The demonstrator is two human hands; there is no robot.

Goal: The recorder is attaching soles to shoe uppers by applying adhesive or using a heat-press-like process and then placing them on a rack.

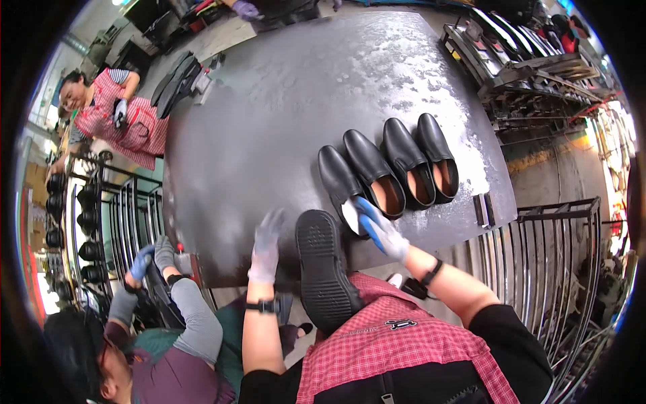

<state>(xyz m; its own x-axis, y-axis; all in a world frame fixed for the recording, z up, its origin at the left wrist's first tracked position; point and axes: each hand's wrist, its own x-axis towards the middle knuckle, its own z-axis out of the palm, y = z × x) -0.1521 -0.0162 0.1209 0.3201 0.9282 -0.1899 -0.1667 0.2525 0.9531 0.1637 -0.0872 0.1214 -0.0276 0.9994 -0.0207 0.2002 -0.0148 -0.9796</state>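
Four black slip-on loafers stand in a slanting row on the dark table, toes pointing away from me. My right hand [382, 232], in a white glove with blue fingers, grips the heel end of the leftmost loafer [338, 173], its fingers at the opening. A white patch [350, 214] shows there; I cannot tell what it is. My left hand [267, 244], in a pale glove, is open with its fingers stretched out, holding nothing. Between my hands, close to my apron, another black shoe [319, 262] shows its ribbed sole.
The dark table [235, 135] has a whitish worn area at its far right. Small black bars [484, 210] lie near its right edge. Metal racks [558, 222] stand at right. A co-worker's gloved hands [153, 256] are at the near left; another person [118, 111] stands at the far left.
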